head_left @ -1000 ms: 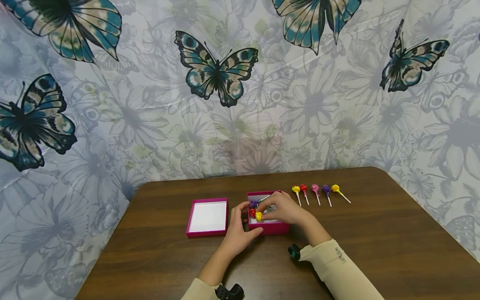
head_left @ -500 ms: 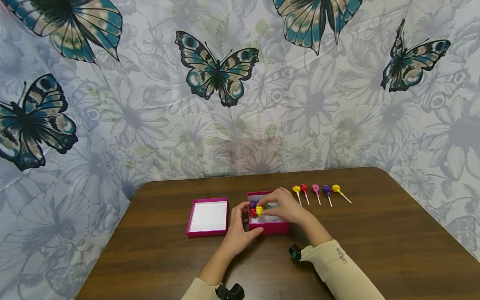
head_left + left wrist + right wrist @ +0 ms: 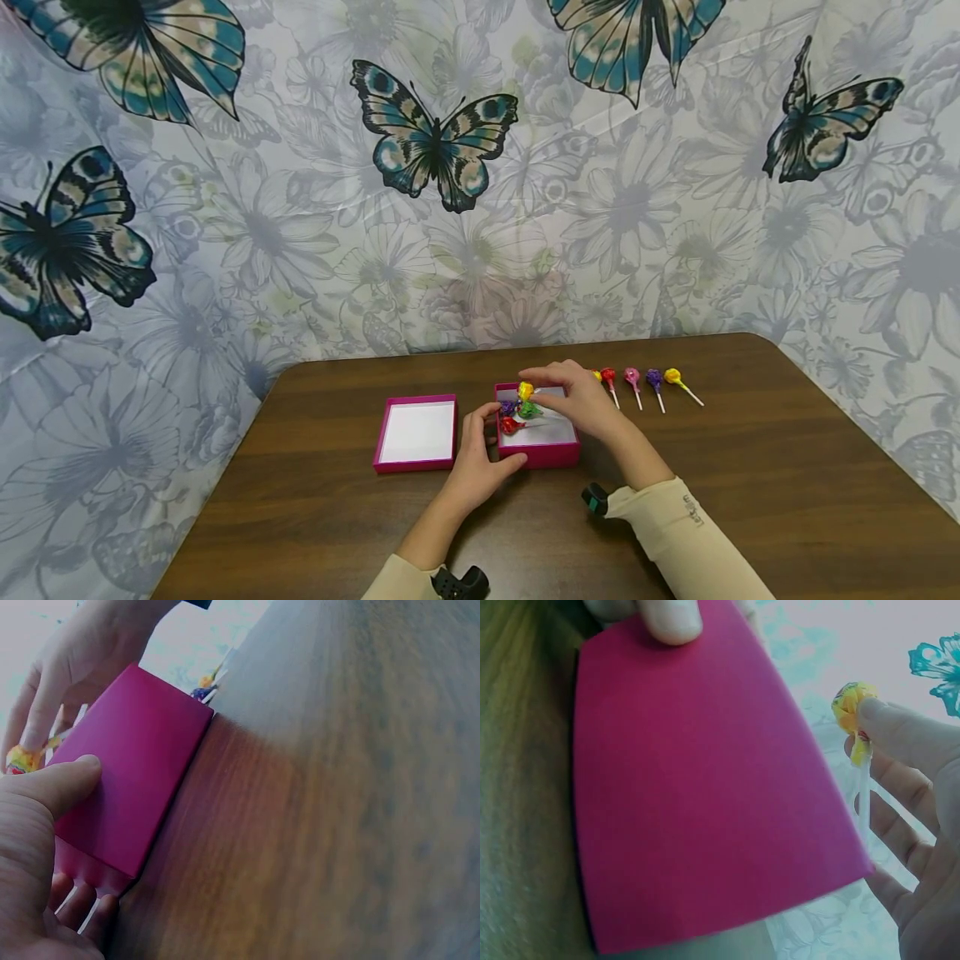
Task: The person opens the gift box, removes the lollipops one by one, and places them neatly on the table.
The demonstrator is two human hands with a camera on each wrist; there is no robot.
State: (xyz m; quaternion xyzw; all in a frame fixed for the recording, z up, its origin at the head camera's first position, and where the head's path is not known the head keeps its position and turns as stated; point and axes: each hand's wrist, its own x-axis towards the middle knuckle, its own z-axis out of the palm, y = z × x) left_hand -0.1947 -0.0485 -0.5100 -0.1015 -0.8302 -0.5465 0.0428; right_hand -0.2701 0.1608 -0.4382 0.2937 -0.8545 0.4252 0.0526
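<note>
My right hand [image 3: 583, 404] pinches a yellow lollipop [image 3: 526, 390] between thumb and fingers, over the back of a pink box [image 3: 542, 456]. In the right wrist view the lollipop's white stick [image 3: 864, 802] hangs down beside the box wall. Inside the box lie a red lollipop [image 3: 511, 426], a green lollipop [image 3: 530, 410] and a purple lollipop [image 3: 507, 408], heads toward the left wall. My left hand [image 3: 480, 471] holds the box at its left front corner. Its thumb [image 3: 75, 780] presses the front wall while the fingers bend round the left side.
Left of the box lies a pink-rimmed lid [image 3: 415, 433], white inside up. A row of lollipops stretches along the table's back right: red [image 3: 608, 377], pink [image 3: 632, 377], purple [image 3: 654, 379], yellow [image 3: 673, 377], plus another yellow one mostly behind my right hand. A butterfly-print cloth [image 3: 480, 275] hangs behind.
My right hand has lifted the yellow lollipop and moved it toward the back of the box, uncovering the green and red ones. The left hand stays on the box.
</note>
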